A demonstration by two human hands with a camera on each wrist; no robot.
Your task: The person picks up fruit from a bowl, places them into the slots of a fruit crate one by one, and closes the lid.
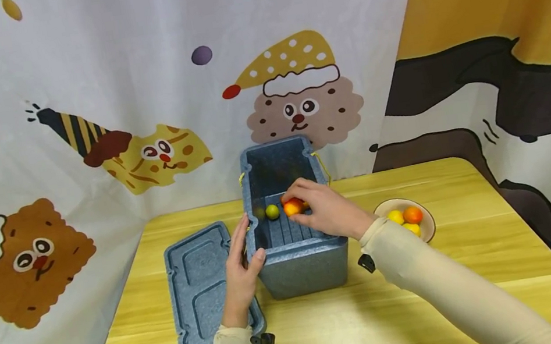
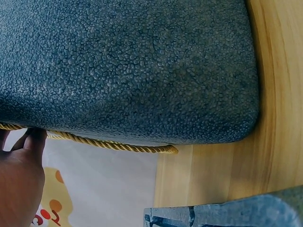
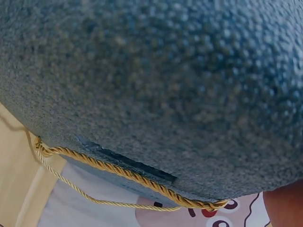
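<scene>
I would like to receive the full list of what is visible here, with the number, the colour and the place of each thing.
Wood-grained flat table: one, yellow, underneath
Printed cloth backdrop: one, mostly white, behind the table
Rectangular foam-like box: one, blue-grey, on the table
Rectangular foam-like lid: one, blue-grey, left of the box
Twisted ropes: at least two, yellow, at the box's sides
Round bowl: one, pale, right of the box
Lemon-like fruits: two, yellow, in the bowl
Orange-like fruit: one, orange, in the bowl
Lime-like fruit: one, green, in the box
Peach-like fruit: one, red-orange, within the box opening
Wrist devices: two, black, at the wrists
Sleeves: two, cream, on the arms
Left grip: one, bare, on the box's left rim
Right grip: one, bare, pinching the peach-like fruit
</scene>
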